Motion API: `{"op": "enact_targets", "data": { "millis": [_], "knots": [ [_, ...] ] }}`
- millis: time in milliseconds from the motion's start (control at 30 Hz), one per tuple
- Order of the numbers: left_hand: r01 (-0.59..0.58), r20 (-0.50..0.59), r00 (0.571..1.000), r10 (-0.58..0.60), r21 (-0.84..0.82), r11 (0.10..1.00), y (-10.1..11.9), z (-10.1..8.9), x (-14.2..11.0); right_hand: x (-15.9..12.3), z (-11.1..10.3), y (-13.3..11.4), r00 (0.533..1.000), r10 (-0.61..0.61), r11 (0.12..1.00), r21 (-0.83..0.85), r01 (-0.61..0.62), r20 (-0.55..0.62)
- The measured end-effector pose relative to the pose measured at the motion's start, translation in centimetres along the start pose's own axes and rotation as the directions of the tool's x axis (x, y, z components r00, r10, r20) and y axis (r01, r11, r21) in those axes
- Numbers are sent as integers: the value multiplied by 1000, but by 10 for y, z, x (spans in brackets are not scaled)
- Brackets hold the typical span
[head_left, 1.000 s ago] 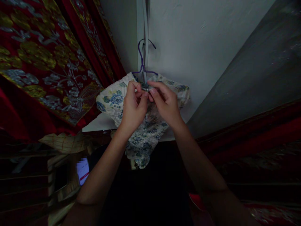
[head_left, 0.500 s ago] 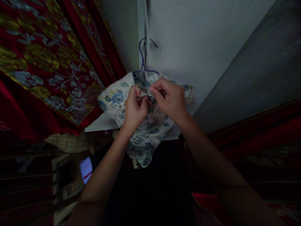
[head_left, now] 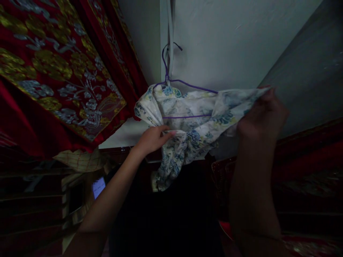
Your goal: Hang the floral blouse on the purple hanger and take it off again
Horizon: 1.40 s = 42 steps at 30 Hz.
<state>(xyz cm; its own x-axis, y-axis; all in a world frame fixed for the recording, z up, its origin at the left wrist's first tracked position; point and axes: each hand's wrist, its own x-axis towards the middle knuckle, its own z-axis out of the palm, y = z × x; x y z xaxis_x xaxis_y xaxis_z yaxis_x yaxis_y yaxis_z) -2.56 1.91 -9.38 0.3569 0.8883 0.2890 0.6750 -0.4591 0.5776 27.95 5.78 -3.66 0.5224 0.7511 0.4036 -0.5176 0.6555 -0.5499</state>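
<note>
A white garment with blue flowers (head_left: pixel 198 137), which looks like a blouse or dress, hangs on a purple wire hanger (head_left: pixel 193 85). The hanger's hook is up against the wall by a pale strip. With thumb and fingers closed, my left hand (head_left: pixel 154 139) pinches the edge of the front opening. Far to the right, my right hand (head_left: pixel 264 112) grips the garment's shoulder or sleeve end and stretches it sideways, off the hanger's right arm. Through the open neck the hanger's lower bar shows. The garment's lower part dangles in a narrow bunch.
Red cloth with gold and silver embroidery (head_left: pixel 64 67) hangs close on the left. Below it are a checked cloth (head_left: pixel 79 160) and a lit phone screen (head_left: pixel 98 187). A pale wall (head_left: pixel 227 43) stands behind the hanger, and dark red fabric (head_left: pixel 316 142) lies at right.
My right hand has moved from the neckline far to the right, pulling the garment's side out. My left hand has shifted slightly down, and the front now gapes open.
</note>
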Motion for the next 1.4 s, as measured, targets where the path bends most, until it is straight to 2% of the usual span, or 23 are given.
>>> {"op": "enact_targets", "data": {
  "millis": [67, 100, 167, 233, 300, 333, 400, 500, 600, 700, 767, 833, 900, 967, 1067, 1133, 1167, 1233, 1267, 1333, 1400],
  "knots": [
    [19, 0, 1000, -19, 40, 999, 2, -10, 4, -8, -27, 9, 971, 222, 973, 90, -214, -90],
    [31, -28, 999, -29, 67, 997, 2, -13, 6, -16, -39, 15, 937, 312, 945, 159, -287, -158],
    [50, -119, 992, -36, 113, 992, -2, -16, 6, -39, -58, 28, 852, 461, 854, 385, -350, -248],
    [51, -203, 979, -30, 99, 994, -8, -14, 2, -67, -68, 40, 778, 597, 679, 639, -361, -194],
    [47, -295, 955, -46, -3, 999, -17, -11, -4, -92, -73, 51, 735, 673, 505, 780, -369, -88],
    [41, -349, 935, -69, -86, 995, -21, -9, -7, -103, -73, 55, 723, 689, 458, 806, -374, -57],
    [4, -451, 881, -139, -287, 958, -29, -5, -15, -118, -73, 64, 708, 705, 454, 794, -403, -44],
    [-93, -534, 802, -269, -556, 826, -35, -2, -22, -132, -76, 78, 718, 689, 610, 614, -502, -97],
    [-134, -510, 769, -385, -718, 683, -36, 2, -26, -145, -86, 93, 728, 669, 713, 407, -571, -150],
    [-138, -486, 752, -445, -777, 614, -34, 10, -32, -169, -94, 108, 697, 698, 708, 309, -635, -164],
    [-184, -517, 705, -486, -794, 579, -34, 19, -41, -188, -94, 118, 667, 724, 688, 251, -681, -177],
    [-253, -520, 648, -557, -836, 487, -36, 30, -55, -206, -88, 126, 639, 742, 669, 178, -721, -201],
    [-301, -465, 611, -641, -885, 356, -40, 43, -72, -217, -77, 129, 649, 725, 670, 19, -742, -229],
    [-315, -401, 593, -698, -914, 257, -45, 55, -90, -223, -62, 128, 699, 686, 664, -220, -715, -202],
    [-282, -319, 600, -734, -943, 178, -51, 68, -111, -222, -39, 120, 785, 619, 659, -551, -512, 10],
    [-246, -264, 626, -734, -960, 136, -48, 72, -119, -222, -25, 116, 781, 603, 645, -675, -357, 163],
    [-229, -249, 643, -724, -965, 128, -42, 72, -122, -222, -17, 114, 752, 625, 631, -703, -329, 209],
    [-188, -265, 691, -673, -964, 186, -25, 70, -124, -222, -4, 112, 638, 730, 590, -697, -407, 245],
    [-147, -285, 739, -611, -953, 266, -13, 68, -125, -222, 1, 111, 557, 791, 561, -664, -494, 254],
    [-39, -289, 867, -406, -852, 522, 12, 61, -127, -220, 9, 107, 362, 887, 462, -557, -690, 287],
    [40, -186, 961, -203, -636, 770, 36, 50, -130, -215, 12, 100, 169, 932, 310, -468, -827, 319]
  ]
}}
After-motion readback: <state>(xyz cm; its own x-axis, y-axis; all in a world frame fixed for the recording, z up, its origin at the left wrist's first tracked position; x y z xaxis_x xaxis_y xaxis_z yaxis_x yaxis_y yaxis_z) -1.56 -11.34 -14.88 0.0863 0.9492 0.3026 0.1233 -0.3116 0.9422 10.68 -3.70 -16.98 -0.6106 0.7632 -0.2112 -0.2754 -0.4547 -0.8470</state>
